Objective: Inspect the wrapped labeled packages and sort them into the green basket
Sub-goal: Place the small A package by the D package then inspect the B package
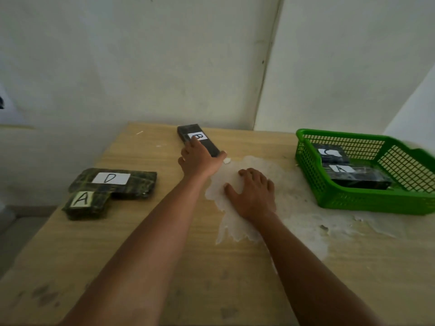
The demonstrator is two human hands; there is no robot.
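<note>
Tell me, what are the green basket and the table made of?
The green basket looks like glossy moulded plastic: its walls are an even open grid. The table looks like light wood or wood-look laminate: pale grain lines show, with a white worn patch.

I'm in a bare plain room: blank white walls (141,55) meet behind my worn wooden worktop (211,267).

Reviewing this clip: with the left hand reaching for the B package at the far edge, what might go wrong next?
1. The left hand covers only the near end of the B package; lifted from there, the long package may tip or slip.
2. The green basket already holds two packages, so B may land tilted on top.
</note>
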